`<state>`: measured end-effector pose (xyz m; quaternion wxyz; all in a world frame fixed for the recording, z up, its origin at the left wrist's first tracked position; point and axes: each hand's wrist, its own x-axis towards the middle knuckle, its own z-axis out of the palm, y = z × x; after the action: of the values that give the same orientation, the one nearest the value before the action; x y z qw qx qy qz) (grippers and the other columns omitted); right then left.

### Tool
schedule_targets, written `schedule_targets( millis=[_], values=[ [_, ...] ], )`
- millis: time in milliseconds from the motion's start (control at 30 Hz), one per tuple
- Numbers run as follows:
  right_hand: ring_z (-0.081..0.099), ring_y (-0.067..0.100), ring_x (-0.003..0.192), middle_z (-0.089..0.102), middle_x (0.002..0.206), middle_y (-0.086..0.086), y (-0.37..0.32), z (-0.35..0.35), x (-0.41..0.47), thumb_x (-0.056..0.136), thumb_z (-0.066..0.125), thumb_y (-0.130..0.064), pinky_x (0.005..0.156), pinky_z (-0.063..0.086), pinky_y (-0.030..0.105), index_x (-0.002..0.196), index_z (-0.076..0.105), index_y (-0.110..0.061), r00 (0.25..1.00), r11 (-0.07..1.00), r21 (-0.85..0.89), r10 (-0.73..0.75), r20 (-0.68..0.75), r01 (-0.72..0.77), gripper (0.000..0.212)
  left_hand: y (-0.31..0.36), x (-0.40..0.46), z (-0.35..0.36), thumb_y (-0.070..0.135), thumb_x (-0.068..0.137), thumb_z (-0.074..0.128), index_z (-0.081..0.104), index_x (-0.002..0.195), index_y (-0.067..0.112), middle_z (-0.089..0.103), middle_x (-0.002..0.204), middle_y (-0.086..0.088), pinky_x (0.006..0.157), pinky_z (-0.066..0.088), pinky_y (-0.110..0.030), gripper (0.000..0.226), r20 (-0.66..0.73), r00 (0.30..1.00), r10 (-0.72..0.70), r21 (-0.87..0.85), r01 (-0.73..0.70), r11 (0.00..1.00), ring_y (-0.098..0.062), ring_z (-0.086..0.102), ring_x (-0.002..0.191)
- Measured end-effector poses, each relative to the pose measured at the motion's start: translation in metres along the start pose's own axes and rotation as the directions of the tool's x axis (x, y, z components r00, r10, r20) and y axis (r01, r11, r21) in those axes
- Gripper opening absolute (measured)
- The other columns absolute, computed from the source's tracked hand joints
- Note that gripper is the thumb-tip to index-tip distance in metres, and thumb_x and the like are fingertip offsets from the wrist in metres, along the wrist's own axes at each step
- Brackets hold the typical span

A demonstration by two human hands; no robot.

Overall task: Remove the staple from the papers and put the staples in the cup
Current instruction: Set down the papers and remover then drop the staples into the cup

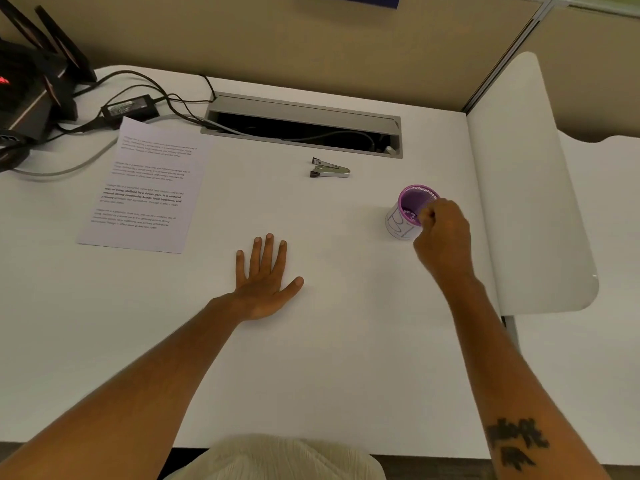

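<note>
Both hands are working over a white table: my left hand is lying flat and open, palm down, fingers spread, near the middle of the surface and gripping nothing. My right hand is reaching out to the right, fingers pinched together at the near rim of the purple mesh cup; whether a staple is sitting between the fingertips is too small to tell. The cup is standing on the right side of the table, tilted toward the camera in this wide view, with a white paper band wrapping its lower wall and small pale bits showing inside against the mesh. The printed paper is lying flat at the far left of the table, well apart from both hands, its text in four blocks. The staple remover, metal with dark tips, is resting on the table between the paper and the cup, just in front of the open cable tray set into the table's far edge. Black cables and a power adapter are trailing from dark equipment at the far left corner. A tattoo is showing on my right forearm.
</note>
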<state>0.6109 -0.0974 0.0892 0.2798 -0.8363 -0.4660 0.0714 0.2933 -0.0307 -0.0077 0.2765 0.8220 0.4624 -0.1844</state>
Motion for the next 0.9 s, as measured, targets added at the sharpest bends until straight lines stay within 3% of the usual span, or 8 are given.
schedule_targets(
  millis=[67,133,200,267,467,667,900],
  values=[
    [0.055,0.022,0.085,0.06,0.094,0.008,0.004,-0.006,0.017,0.086,0.054,0.013,0.061,0.034,0.015,0.087,0.054,-0.009,1.0,0.999,-0.037,0.0,0.007,0.0,0.022,-0.001,0.0,0.001,0.079,0.092,0.007,-0.035,0.155,0.025,-0.047,0.161,-0.003,0.122,-0.024,-0.056,0.093,0.008,1.0,0.001,0.002,-0.001,1.0,-0.025,-0.044,0.149],
    [0.059,0.022,0.087,0.064,0.096,0.011,0.011,-0.007,0.029,0.091,0.058,0.007,0.064,0.04,0.018,0.092,0.061,-0.004,1.0,0.997,-0.073,-0.009,0.017,0.01,0.011,-0.001,0.0,0.001,0.082,0.081,-0.004,-0.036,0.155,0.026,-0.048,0.161,-0.003,0.122,-0.025,-0.056,0.099,0.015,1.0,0.003,-0.005,-0.003,1.0,-0.024,-0.045,0.148],
    [0.063,0.025,0.089,0.069,0.098,0.015,0.016,-0.007,0.036,0.094,0.061,0.003,0.07,0.047,0.025,0.095,0.065,-0.002,0.999,0.995,-0.088,-0.046,0.016,0.047,0.006,0.0,0.0,0.0,0.081,0.083,-0.001,-0.035,0.156,0.026,-0.048,0.161,-0.002,0.122,-0.024,-0.057,0.098,0.011,1.0,0.005,-0.009,-0.005,1.0,-0.024,-0.045,0.148],
    [0.065,0.025,0.088,0.071,0.097,0.015,0.018,-0.007,0.04,0.095,0.062,0.001,0.073,0.049,0.028,0.094,0.067,-0.003,0.998,0.994,-0.085,-0.064,0.005,0.064,0.006,-0.001,0.0,0.0,0.081,0.083,-0.001,-0.035,0.156,0.026,-0.047,0.161,-0.003,0.122,-0.024,-0.057,0.097,0.003,1.0,0.005,-0.01,-0.005,1.0,-0.024,-0.045,0.148],
    [0.067,0.026,0.085,0.074,0.094,0.015,0.019,-0.006,0.044,0.092,0.064,0.003,0.073,0.054,0.03,0.093,0.071,-0.002,0.996,0.993,-0.083,-0.082,-0.03,0.08,0.009,-0.002,0.003,0.002,0.092,0.06,-0.026,-0.036,0.156,0.025,-0.048,0.161,-0.003,0.121,-0.025,-0.056,0.117,-0.021,0.999,0.025,-0.007,-0.025,1.0,-0.024,-0.045,0.148],
    [0.069,0.027,0.081,0.076,0.089,0.014,0.019,-0.009,0.037,0.09,0.064,0.004,0.072,0.055,0.03,0.092,0.075,-0.003,0.994,0.997,-0.029,-0.072,-0.087,0.069,0.012,-0.004,0.003,0.008,0.091,0.057,-0.031,-0.035,0.156,0.025,-0.046,0.162,-0.004,0.121,-0.024,-0.057,0.119,-0.06,0.998,0.029,0.0,-0.029,1.0,-0.025,-0.043,0.149],
    [0.068,0.023,0.076,0.076,0.084,0.011,0.015,-0.013,0.031,0.085,0.062,0.007,0.067,0.053,0.023,0.087,0.075,-0.004,0.995,0.999,0.034,0.043,-0.093,-0.04,0.017,-0.005,0.001,0.011,0.088,0.064,-0.023,-0.032,0.158,0.025,-0.045,0.163,-0.005,0.122,-0.023,-0.056,0.114,-0.08,0.996,0.051,-0.025,-0.053,0.998,-0.025,-0.043,0.15]
  ],
)
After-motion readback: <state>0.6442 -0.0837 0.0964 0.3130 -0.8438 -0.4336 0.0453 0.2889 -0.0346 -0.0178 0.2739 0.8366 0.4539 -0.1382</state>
